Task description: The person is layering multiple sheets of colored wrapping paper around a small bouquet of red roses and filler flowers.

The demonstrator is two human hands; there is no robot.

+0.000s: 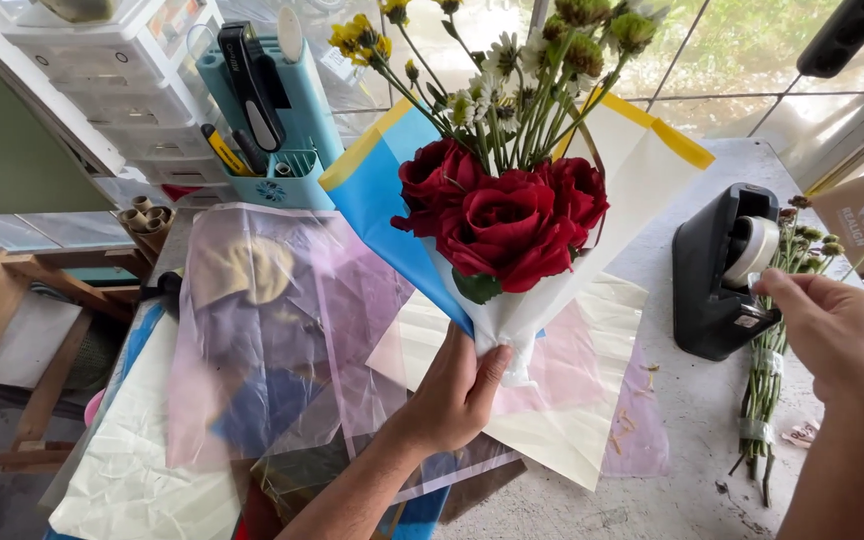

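Bouquet [507, 215] (three red roses) in left hand [452, 395]; right hand [832, 325] at tape dispenser [722, 270].

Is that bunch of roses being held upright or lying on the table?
Upright. The left hand grips the bouquet at its wrapped base, blooms pointing up, lifted above the sheets of paper.

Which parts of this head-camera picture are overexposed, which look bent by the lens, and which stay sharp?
Head view: daylight through the window washes out the panes; the drawer unit leans with wide-angle bending at the edge; the red roses, left hand and right hand at the tape dispenser stay sharp.
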